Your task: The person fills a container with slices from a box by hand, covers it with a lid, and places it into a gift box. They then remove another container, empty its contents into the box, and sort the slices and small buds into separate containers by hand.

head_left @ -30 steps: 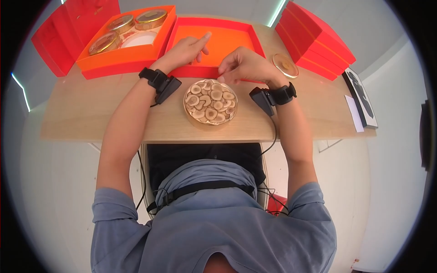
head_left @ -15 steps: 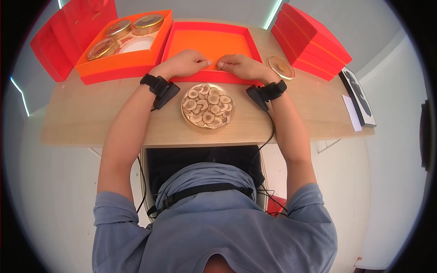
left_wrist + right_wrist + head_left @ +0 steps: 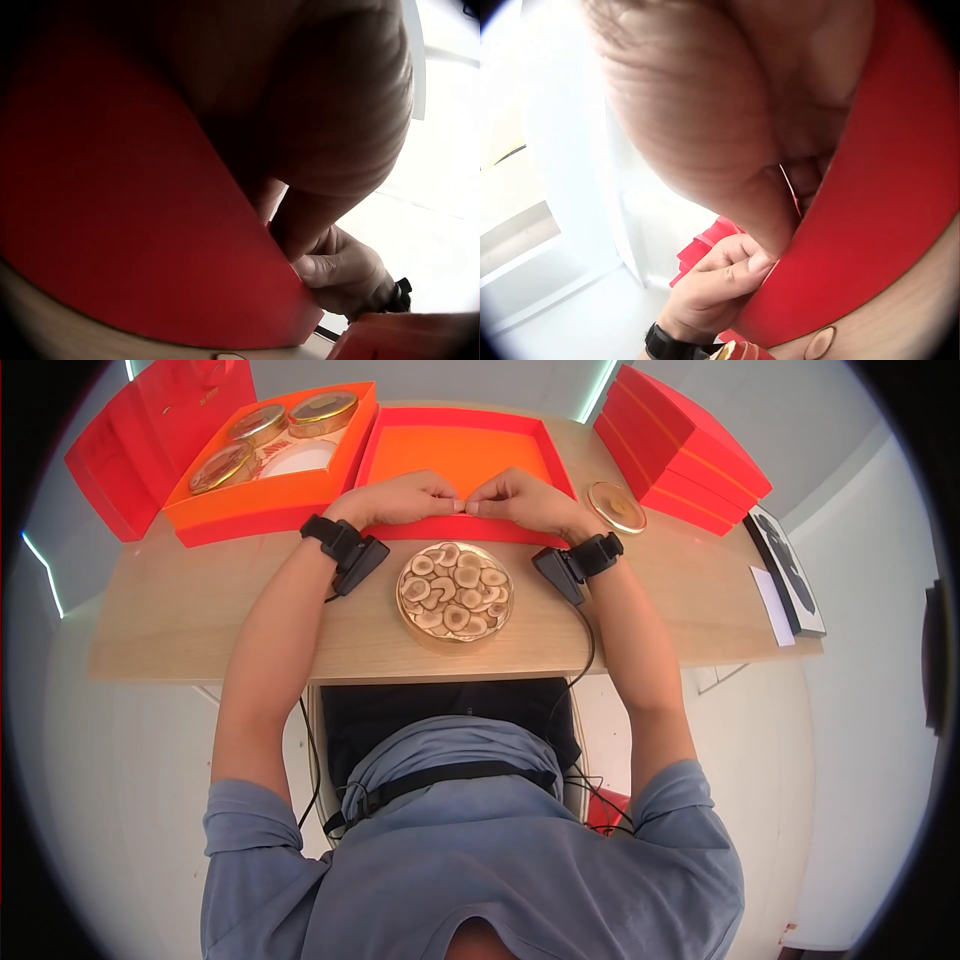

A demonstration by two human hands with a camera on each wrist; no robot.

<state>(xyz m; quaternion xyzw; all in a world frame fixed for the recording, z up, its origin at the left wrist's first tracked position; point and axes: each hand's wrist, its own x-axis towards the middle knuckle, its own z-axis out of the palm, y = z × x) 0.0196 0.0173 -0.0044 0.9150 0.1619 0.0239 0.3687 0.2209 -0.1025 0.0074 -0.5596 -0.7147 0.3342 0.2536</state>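
Note:
My left hand [image 3: 405,498] and right hand [image 3: 525,500] meet at the middle of the near wall of a shallow red box lid [image 3: 460,445] with an orange inside. Each hand pinches the wall's top edge, thumbs almost tip to tip. In the left wrist view the red outer wall [image 3: 150,225] fills the left side, the thumb lying at its edge. The right wrist view shows the same wall [image 3: 870,225], with fingers partly hidden behind it. Just in front of the lid stands a round tub of dried tan slices [image 3: 455,595] with a gold rim.
An orange-and-red box [image 3: 340,470] at left holds several gold-rimmed round tubs and a white round recess. Behind it stands a red bag [image 3: 150,450]. A round lid [image 3: 617,507] lies right of the hands, near stacked red boxes [image 3: 680,455]. A framed picture [image 3: 788,575] lies at the right edge.
A second ago the left hand was over the lid with a finger extended and the right near the tub. Both have come together at the lid's near edge and now pinch it.

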